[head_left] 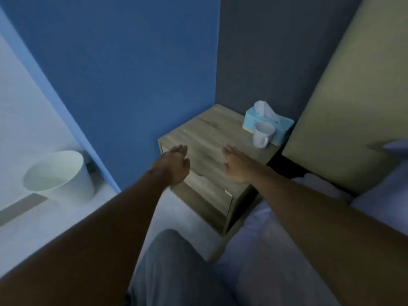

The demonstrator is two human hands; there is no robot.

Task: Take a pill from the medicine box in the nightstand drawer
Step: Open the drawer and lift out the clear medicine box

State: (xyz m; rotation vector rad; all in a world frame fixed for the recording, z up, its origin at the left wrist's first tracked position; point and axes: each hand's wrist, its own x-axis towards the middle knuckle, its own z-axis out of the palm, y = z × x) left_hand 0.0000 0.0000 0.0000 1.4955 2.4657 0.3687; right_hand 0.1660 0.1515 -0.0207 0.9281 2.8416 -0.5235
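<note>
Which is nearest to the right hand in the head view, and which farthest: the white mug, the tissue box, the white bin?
From the right hand:
1. White mug, on the nightstand just past the fingers, to the right.
2. Tissue box, directly behind the mug, at the back corner.
3. White bin, on the floor far to the left, beyond the left hand.

A wooden nightstand (205, 133) stood in the corner against the blue wall. On its top, toward two o'clock, sat a light blue tissue box (268, 124) with a white tissue sticking up. A white mug (262, 134) stood directly in front of the box, at its six o'clock, handle facing the viewer.
</note>
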